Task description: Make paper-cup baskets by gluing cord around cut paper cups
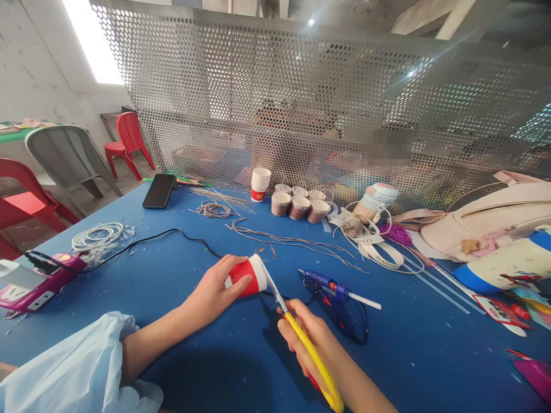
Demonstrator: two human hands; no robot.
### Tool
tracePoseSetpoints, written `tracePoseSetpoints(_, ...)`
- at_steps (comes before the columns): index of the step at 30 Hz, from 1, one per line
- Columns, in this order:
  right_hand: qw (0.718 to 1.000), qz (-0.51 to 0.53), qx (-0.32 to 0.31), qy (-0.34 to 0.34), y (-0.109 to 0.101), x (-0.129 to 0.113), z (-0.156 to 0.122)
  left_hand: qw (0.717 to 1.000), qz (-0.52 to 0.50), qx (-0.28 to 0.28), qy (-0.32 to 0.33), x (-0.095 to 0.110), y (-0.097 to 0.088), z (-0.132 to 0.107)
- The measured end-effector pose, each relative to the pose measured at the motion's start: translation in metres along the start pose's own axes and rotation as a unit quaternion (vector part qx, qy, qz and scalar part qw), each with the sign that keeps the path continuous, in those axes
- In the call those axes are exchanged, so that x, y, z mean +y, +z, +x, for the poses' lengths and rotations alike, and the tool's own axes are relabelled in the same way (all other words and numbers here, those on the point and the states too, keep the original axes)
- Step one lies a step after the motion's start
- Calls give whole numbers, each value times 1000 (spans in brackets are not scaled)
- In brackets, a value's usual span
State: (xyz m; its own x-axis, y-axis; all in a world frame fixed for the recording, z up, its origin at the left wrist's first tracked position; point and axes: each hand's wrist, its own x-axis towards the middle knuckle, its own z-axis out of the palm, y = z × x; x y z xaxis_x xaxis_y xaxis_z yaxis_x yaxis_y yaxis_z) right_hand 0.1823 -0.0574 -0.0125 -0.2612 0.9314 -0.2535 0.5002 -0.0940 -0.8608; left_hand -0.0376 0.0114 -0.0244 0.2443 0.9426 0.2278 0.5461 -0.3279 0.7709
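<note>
My left hand (221,287) is closed round a red and white paper cup (257,274), which lies tilted on its side with its rim turned to the right. In my right hand (316,335) is a pair of scissors (307,347) with a yellow handle. Their blades meet the cup at its white rim; I cannot tell how far they are spread. Just right of the scissors lies a blue hot glue gun (329,287) with a clear glue stick (365,300) sticking out of its back.
Behind stand a stack of paper cups (260,183) and several cord-wrapped cups (298,206). Loose cords (293,240) cross the blue table. At left are a phone (159,191) and a purple power strip (47,285); at right, ribbon (379,252), a bag (495,212) and a bottle (499,267).
</note>
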Motion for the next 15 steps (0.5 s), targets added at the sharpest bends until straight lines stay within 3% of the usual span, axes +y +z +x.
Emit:
tracePoseSetpoints(4, 1000, 5, -15, 8, -4, -3, -1, 1000, -6, 0, -4, 3, -1, -1)
tracePoseSetpoints(15, 999, -30, 16, 28, 5, -8, -3, 1000, 6, -7, 1, 0, 0, 0)
